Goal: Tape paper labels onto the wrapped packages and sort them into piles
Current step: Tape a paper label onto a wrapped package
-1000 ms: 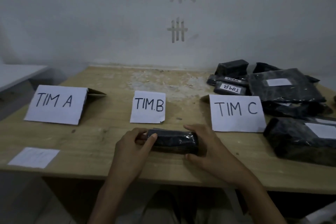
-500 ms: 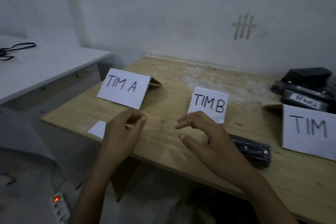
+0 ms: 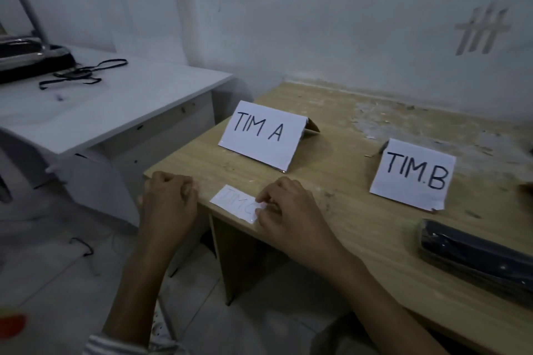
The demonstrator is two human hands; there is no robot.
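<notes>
A small white paper label [image 3: 235, 202] lies face down at the front left corner of the wooden table [image 3: 340, 228]; faint mirrored writing shows through it. My right hand [image 3: 284, 210] pinches the label's right end with fingertips. My left hand [image 3: 168, 200] is curled into a fist at the table's left edge, just left of the label; nothing shows in it. A black wrapped package [image 3: 478, 251] lies alone at the right, apart from both hands. Folded signs "TIM A" [image 3: 261, 135] and "TIM.B" [image 3: 415, 174] stand behind.
A lower white desk [image 3: 115, 112] stands to the left with a black cord [image 3: 83, 73] and a dark device [image 3: 28, 57] on it. The wall runs close behind the table. Tiled floor lies below the table's left edge.
Both hands left the black package and moved left to the small label at the table corner. My view swung left, so the pile of packages and the third sign are out of frame.
</notes>
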